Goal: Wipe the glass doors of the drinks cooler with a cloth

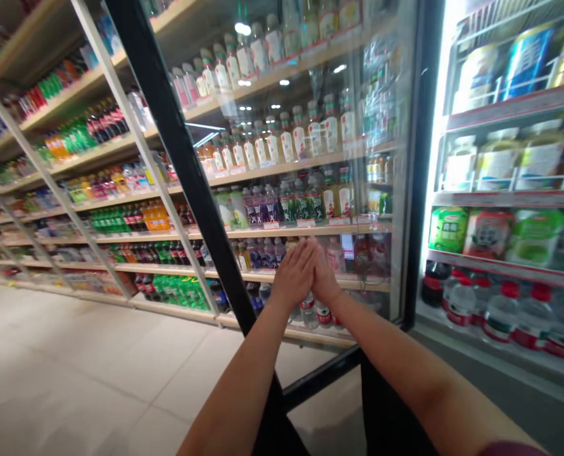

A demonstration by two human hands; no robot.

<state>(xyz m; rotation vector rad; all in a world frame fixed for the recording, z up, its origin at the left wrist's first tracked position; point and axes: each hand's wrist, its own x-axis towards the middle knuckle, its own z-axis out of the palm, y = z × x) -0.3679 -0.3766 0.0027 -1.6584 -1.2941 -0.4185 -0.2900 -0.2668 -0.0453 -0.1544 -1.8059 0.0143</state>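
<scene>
My left hand (293, 276) and my right hand (326, 278) are pressed against each other at the centre of the head view. The left fingers stretch out flat beside and partly over the right ones. The right fingers look extended too, though the left hand partly hides them. No object shows in either hand. Right behind them stands the glass door (282, 95) of a drinks fridge, swung open, with a black frame (187, 152). Whether the hands touch the glass cannot be told.
On the right is the lit fridge, its shelves (509, 265) holding cans, bottles, green and red packs, and red-capped water bottles (502, 310). Long drink shelves (139, 235) run along the left and behind the glass. Pale floor tiles (96, 361) lie at lower left.
</scene>
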